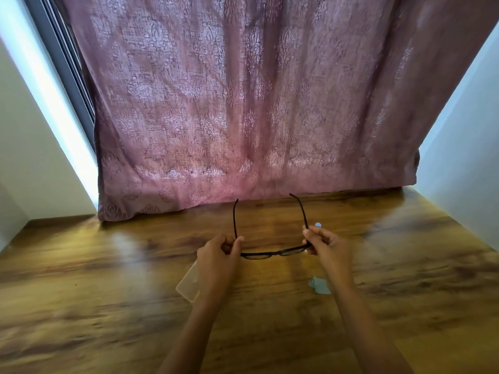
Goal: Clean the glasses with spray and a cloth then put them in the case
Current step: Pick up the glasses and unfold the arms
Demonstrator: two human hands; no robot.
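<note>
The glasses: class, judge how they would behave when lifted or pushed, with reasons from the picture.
The glasses are probably light: the left hand and right hand hold them by pinching the frame corners. Their thin, spread temples would likely flex if pushed sideways. Lenses look thin, probably fragile.

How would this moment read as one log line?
left hand: grips glasses | right hand: grips glasses | glasses: unfolded | case: on table by left wrist | cloth: on table by right forearm

Dark glasses, mauve damask curtain
</note>
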